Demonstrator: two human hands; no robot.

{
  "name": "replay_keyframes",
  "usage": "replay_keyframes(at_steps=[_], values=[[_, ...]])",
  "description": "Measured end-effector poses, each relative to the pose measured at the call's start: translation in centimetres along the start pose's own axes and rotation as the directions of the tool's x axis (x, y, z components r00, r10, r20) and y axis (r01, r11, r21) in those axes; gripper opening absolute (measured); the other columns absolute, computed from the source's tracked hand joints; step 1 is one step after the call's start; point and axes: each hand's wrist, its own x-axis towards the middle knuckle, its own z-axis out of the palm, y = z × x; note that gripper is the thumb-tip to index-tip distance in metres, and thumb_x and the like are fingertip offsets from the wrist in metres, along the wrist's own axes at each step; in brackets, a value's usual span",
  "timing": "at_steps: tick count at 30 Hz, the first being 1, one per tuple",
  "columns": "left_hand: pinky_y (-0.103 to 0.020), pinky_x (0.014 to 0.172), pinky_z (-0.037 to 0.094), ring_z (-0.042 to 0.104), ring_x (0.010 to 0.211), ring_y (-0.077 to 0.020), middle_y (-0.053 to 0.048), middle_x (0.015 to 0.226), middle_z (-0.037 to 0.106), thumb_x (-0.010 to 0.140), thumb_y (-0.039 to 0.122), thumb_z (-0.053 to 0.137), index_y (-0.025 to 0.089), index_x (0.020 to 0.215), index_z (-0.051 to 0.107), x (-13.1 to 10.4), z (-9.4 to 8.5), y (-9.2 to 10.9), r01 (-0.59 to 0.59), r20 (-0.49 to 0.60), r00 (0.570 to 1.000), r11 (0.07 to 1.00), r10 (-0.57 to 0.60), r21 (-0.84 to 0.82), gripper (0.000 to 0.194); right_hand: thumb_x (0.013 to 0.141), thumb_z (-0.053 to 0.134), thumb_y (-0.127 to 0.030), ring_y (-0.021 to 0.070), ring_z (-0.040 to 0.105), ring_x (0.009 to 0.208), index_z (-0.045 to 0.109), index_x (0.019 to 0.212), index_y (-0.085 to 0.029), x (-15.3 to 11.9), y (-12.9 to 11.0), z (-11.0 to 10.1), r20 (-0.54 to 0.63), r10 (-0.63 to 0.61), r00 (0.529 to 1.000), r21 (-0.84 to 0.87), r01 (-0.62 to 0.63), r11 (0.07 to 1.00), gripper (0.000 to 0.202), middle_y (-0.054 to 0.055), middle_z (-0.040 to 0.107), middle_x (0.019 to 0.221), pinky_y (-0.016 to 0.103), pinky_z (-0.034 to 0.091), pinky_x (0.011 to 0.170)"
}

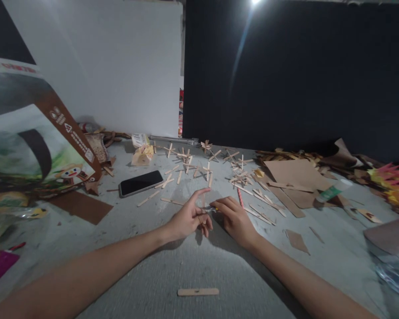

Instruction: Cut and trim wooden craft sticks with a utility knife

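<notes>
Near the middle of the table, my left hand (186, 218) pinches a thin wooden craft stick (204, 200), held roughly upright; its lower part is hidden by the fingers. Facing it, my right hand (234, 218) is closed around a small metal-tipped tool (209, 208) with a bit of yellow on it. The tool's tip meets the stick at my left fingers; its exact kind is too small to tell. Closer to me, a single craft stick (198, 292) with a dark mark at its middle lies flat on the table.
Crossed craft sticks (188, 161) spread across the back, with loose sticks (264, 197) at right. A phone (141, 183) lies left, beside a large printed bag (36, 141). Cardboard (295, 177), a glue stick (332, 191) and a spiky pink-yellow object (392, 184) are at right.
</notes>
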Motion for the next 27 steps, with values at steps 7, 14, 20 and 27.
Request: replay_keyframes(at_steps=[7, 14, 20, 27], values=[[-0.023, 0.052, 0.049, 0.063, 0.049, -0.0138, 0.005, 0.063, 0.068, 0.091, 0.029, 0.068, 0.022, 0.149, 0.030, -0.08, 0.43, 0.46, -0.009, -0.049, 0.999, 1.000, 0.010, 0.022, 0.070, 0.090, 0.041, 0.006, 0.0240, 0.062, 0.089, 0.063, 0.126, -0.023, 0.13, -0.27, -0.15, 0.010, -0.004, 1.000, -0.038, 0.004, 0.999, 0.051, 0.009, 0.072, 0.101, 0.037, 0.055, 0.076], [-0.021, 0.050, 0.047, 0.057, 0.046, -0.0112, 0.007, 0.061, 0.065, 0.091, 0.030, 0.068, 0.023, 0.147, 0.029, -0.08, 0.38, 0.48, -0.032, -0.058, 0.998, 0.999, 0.033, 0.027, 0.068, 0.093, 0.042, 0.002, 0.0237, 0.064, 0.085, 0.061, 0.128, -0.023, -0.01, -0.11, -0.09, -0.019, 0.020, 1.000, -0.065, -0.022, 0.998, 0.047, 0.008, 0.071, 0.095, 0.036, 0.055, 0.073], [-0.020, 0.049, 0.045, 0.057, 0.046, -0.0106, 0.006, 0.063, 0.064, 0.094, 0.041, 0.069, 0.023, 0.148, 0.031, -0.15, 0.06, 0.27, -0.016, 0.032, 0.999, 0.998, 0.015, 0.058, 0.068, 0.086, 0.042, 0.006, 0.0254, 0.062, 0.086, 0.058, 0.129, -0.024, -0.11, -0.43, -0.52, 0.047, -0.064, 0.997, -0.126, 0.069, 0.990, 0.054, 0.009, 0.072, 0.099, 0.038, 0.054, 0.074], [-0.020, 0.051, 0.045, 0.056, 0.048, -0.0093, 0.005, 0.064, 0.065, 0.093, 0.042, 0.070, 0.021, 0.152, 0.031, -0.19, 0.12, 0.69, -0.032, -0.012, 0.999, 0.998, 0.032, 0.049, 0.073, 0.079, 0.042, 0.009, 0.0255, 0.062, 0.090, 0.058, 0.130, -0.023, -0.05, -0.36, -0.48, 0.065, -0.064, 0.996, -0.136, 0.072, 0.988, 0.063, 0.009, 0.071, 0.106, 0.038, 0.055, 0.075]])
